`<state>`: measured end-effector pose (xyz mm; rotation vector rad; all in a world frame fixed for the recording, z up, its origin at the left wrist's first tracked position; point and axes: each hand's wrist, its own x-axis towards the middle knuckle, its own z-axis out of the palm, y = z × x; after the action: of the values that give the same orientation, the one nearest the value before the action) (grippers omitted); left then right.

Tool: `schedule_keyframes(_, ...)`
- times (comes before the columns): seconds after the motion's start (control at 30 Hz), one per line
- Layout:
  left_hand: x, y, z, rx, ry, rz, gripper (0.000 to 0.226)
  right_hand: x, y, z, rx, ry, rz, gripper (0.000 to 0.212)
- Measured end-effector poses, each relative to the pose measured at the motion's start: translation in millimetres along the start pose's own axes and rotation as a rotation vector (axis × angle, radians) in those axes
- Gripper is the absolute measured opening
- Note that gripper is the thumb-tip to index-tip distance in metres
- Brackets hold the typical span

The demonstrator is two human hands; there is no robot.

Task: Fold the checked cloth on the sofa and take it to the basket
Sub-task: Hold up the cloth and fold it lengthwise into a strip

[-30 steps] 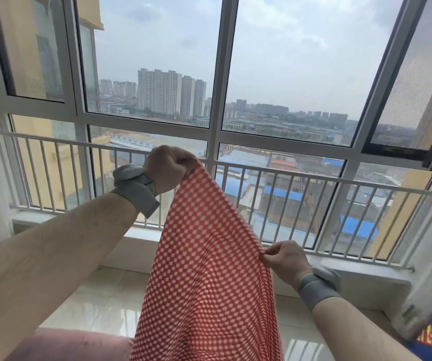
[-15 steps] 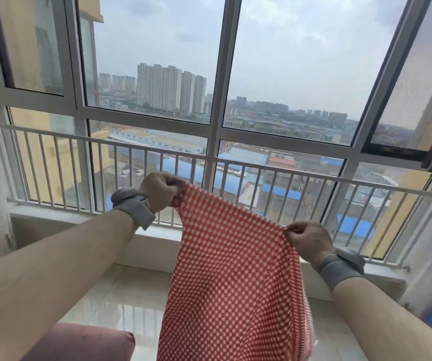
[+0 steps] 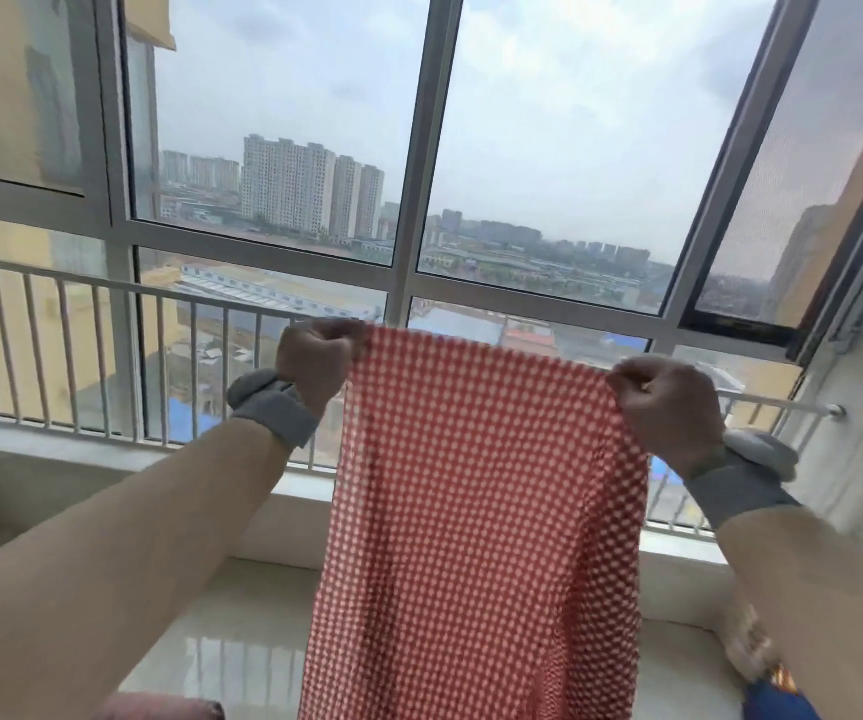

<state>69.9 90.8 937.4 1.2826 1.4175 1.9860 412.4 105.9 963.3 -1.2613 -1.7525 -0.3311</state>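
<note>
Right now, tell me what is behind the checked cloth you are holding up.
Behind the checked cloth, held by the left hand and right hand, are the white railing, window and tiled floor. The railing's middle bars and the sill there are covered.

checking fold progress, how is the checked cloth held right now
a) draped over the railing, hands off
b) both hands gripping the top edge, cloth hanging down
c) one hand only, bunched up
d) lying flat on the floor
b: the left hand and the right hand each clutch a top corner of the checked cloth, which hangs spread between them in front of the window railing.
</note>
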Motion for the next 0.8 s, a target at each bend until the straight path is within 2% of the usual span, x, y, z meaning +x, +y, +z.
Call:
schedule_keyframes(0.03,0,0,0,-0.019,0.006,0.021,0.027,-1,1,-4,-0.006,0.059,-0.030,0.008)
schedule_keyframes(0.07,-4,-1,0,0.017,-0.016,0.041,0.021,-2,2,-5,-0.044,0.020,-0.049,0.008)
schedule_keyframes(0.13,-8,-7,2,0.148,-0.069,0.057,0.011,-6,5,0,-0.129,-0.211,-0.033,0.010)
schedule_keyframes(0.17,-8,-9,2,0.146,-0.064,0.051,0.010,-8,7,1,-0.128,-0.252,-0.028,0.010)
schedule_keyframes(0.27,-3,-3,4,0.027,0.014,0.037,0.011,-8,6,0,-0.035,-0.023,-0.025,0.008)
schedule_keyframes(0.3,-1,-3,3,0.045,-0.006,0.039,0.008,-7,8,0,-0.042,0.007,-0.023,0.009)
schedule_keyframes(0.4,-8,-12,3,0.136,-0.126,0.001,0.010,-13,11,7,-0.130,-0.244,0.011,0.012)
schedule_keyframes(0.47,-7,-8,1,0.070,-0.085,-0.018,0.011,-16,8,8,-0.079,-0.187,0.012,0.010)
schedule_keyframes(0.53,-7,-1,-1,0.017,-0.044,-0.002,0.023,-21,5,7,-0.022,-0.109,0.031,0.009)
schedule_keyframes(0.63,-15,-1,-3,-0.040,-0.037,-0.038,0.022,-32,5,11,0.050,-0.169,0.118,0.010)
schedule_keyframes(0.73,-17,5,-7,-0.115,-0.031,-0.090,0.013,-30,-1,9,0.131,-0.103,0.130,0.009)
schedule_keyframes(0.8,-18,7,-6,-0.086,-0.031,-0.087,0.012,-30,-1,11,0.096,-0.171,0.147,0.010)
